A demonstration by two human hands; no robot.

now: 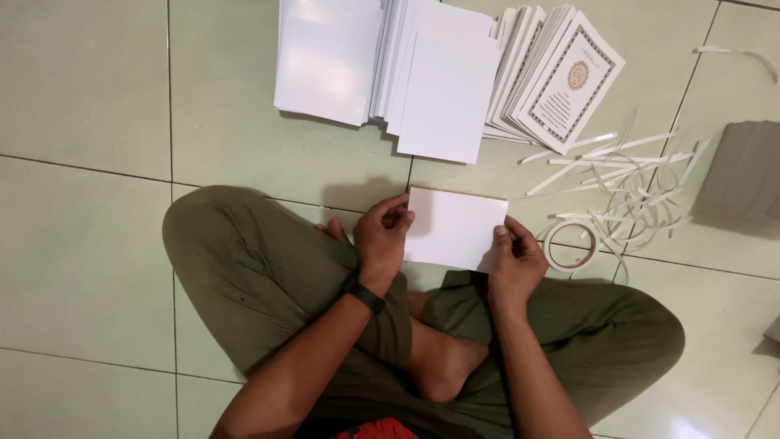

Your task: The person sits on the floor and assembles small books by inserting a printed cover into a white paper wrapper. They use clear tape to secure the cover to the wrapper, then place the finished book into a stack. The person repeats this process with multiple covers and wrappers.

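pale tiled floor (89, 106) is bearing fanned stacks of white cards (390, 65), one printed face up. left hand (380, 236) and right hand (514, 258) are pinching a blank white card (452, 228) by its side edges above the lap. tape roll (572, 245) is lying just beside the right hand, among peeled strips (634, 175).

Two hands are in view, the left hand (382, 237) and the right hand (513, 262), and between them is one white card (453, 227). One black wristband (363, 293) sits on the left wrist. On the floor (81, 97) lies one roll of tape (571, 245). There is one fanned spread of white cards (390, 65), too many and too overlapped to count, and only one printed card (571, 77) with a brown ornamental border shows its face. One loose heap of white paper strips (626, 183) cannot be counted either. One grey stack (743, 167) lies at the right edge.
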